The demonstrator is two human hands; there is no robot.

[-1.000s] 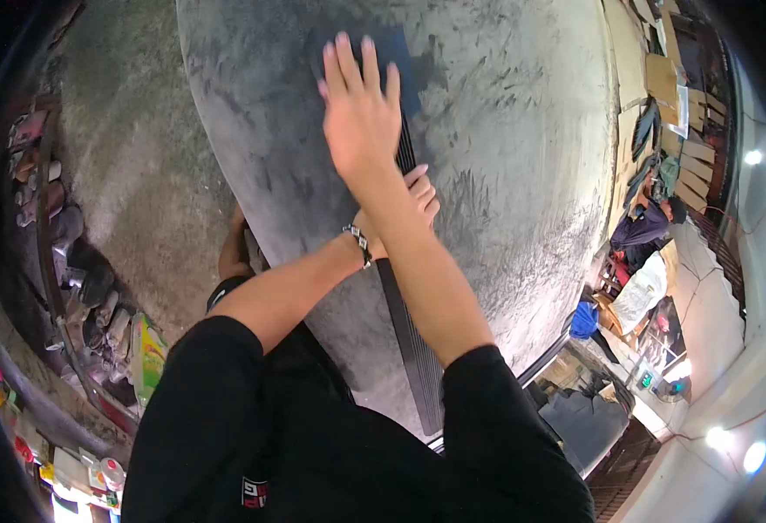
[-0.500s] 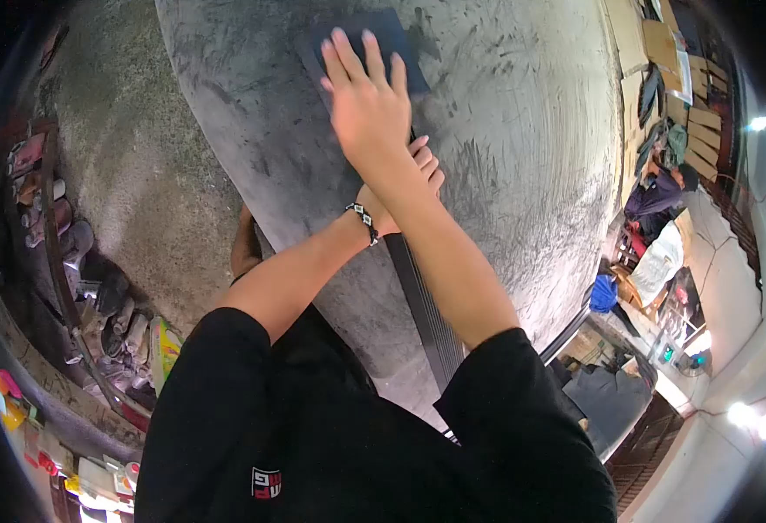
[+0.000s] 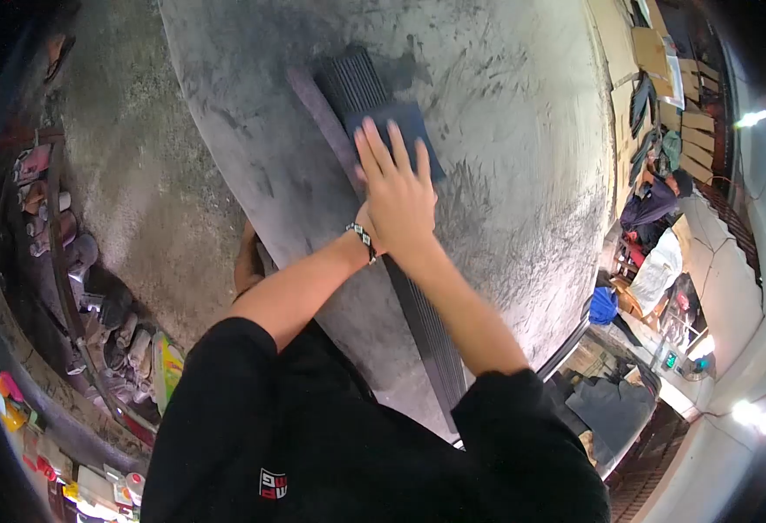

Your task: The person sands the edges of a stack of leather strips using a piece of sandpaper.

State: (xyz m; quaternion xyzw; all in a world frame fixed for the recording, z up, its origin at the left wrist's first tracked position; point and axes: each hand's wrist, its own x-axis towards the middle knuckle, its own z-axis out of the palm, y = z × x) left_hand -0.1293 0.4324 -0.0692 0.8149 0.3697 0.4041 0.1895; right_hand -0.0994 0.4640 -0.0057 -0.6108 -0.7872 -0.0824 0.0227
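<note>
My right hand lies flat, fingers stretched out, on a dark square sheet that looks like sandpaper. Beneath the sheet runs a long dark ribbed strip, its far end showing beyond the sheet and its near end reaching toward my body. My left hand, with a beaded bracelet at the wrist, is tucked under my right hand near the strip; its fingers are hidden. The strip lies on a broad grey, smudged surface. Along its left side a purplish band is visible.
On the left, shoes and other items crowd a rack beside the rough floor. Cardboard stands along the right edge. Another person sits at the right, near a blue bundle and a dark cloth.
My right hand and the sheet have slid toward me along the strip, uncovering its far ribbed end. My left hand's fingers, seen around the strip before, are now hidden.
</note>
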